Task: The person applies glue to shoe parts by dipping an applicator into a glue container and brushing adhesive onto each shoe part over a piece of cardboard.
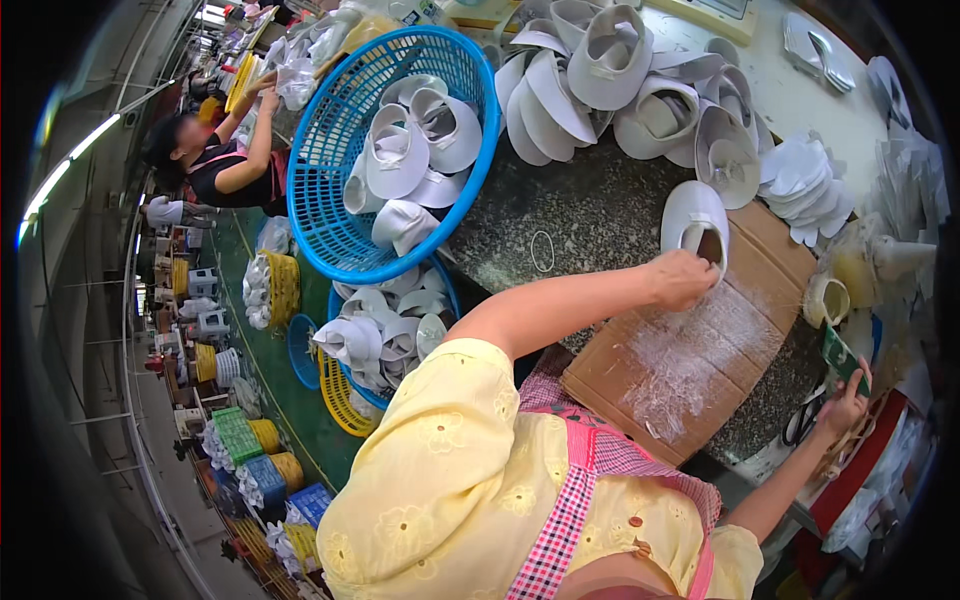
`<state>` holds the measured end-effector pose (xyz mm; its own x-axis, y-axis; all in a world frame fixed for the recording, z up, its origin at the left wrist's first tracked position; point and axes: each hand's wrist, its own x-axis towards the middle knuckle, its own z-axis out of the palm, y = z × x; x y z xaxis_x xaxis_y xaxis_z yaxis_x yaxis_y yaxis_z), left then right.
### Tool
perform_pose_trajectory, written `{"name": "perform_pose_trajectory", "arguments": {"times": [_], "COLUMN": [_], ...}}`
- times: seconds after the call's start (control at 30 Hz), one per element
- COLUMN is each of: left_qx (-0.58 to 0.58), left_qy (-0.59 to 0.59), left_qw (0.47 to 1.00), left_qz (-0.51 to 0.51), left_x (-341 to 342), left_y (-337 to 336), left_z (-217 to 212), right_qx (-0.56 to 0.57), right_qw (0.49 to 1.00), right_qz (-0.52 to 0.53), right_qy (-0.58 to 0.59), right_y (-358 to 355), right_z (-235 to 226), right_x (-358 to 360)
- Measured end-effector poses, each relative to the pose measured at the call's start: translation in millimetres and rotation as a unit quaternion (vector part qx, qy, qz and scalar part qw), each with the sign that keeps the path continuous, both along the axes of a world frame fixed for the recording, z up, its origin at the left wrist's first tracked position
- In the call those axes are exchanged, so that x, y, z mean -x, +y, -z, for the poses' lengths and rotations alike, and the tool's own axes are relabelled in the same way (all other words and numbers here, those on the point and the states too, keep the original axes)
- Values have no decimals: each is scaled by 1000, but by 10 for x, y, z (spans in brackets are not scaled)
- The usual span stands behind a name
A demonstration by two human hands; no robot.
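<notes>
Gripping a white shoe upper (688,208) by the edge of its opening, the left hand (684,280) holds it toe away from the body, over the far-left corner of a cardboard sheet (612,376); whether the upper rests on that corner or hangs just above it, I cannot tell. The cardboard lies on the dark speckled table (600,212), reaching the table's near edge, with pale, stringy residue (682,368) crusted across its middle. Off toward the table's right edge, the right hand (847,408) grasps a green-handled tool (840,350), its far end right at the mouth of a cream-coloured pot (814,298). Because the left hand has the upper only at the rim, a firm push on the toe could twist it out of the fingers or crease it. Should it drop toward the cardboard's middle, the residue might mark the white surface. The tool could catch the pot's lip and tip it, as stacked white pieces (808,190) crowd close by at the table's far-right corner.
</notes>
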<state>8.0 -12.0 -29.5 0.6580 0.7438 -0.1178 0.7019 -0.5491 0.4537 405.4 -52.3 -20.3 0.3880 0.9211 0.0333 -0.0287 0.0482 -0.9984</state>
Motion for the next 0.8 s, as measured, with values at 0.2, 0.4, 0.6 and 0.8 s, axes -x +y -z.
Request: {"name": "perform_pose_trajectory", "arguments": {"times": [0.2, 0.4, 0.6, 0.8], "left_qx": [178, 489, 519, 511], "left_qy": [-119, -347, -374, -371], "left_qw": [974, 772, 746, 743], "left_qz": [-78, -211, -186, -223], "left_x": [-20, 294, 216, 208], "left_y": [182, 53, -97, -217], "left_z": [-215, -428, -647, -669], "right_qx": [-47, -24, -61, -120], "right_qw": [981, 970, 974, 943], "right_qz": [-45, -139, -160, -307], "right_qy": [185, 198, 151, 46], "right_y": [21, 67, 354, 151], "right_z": [-186, -370, -489, -720], "right_x": [767, 1680, 1905, 1977]}}
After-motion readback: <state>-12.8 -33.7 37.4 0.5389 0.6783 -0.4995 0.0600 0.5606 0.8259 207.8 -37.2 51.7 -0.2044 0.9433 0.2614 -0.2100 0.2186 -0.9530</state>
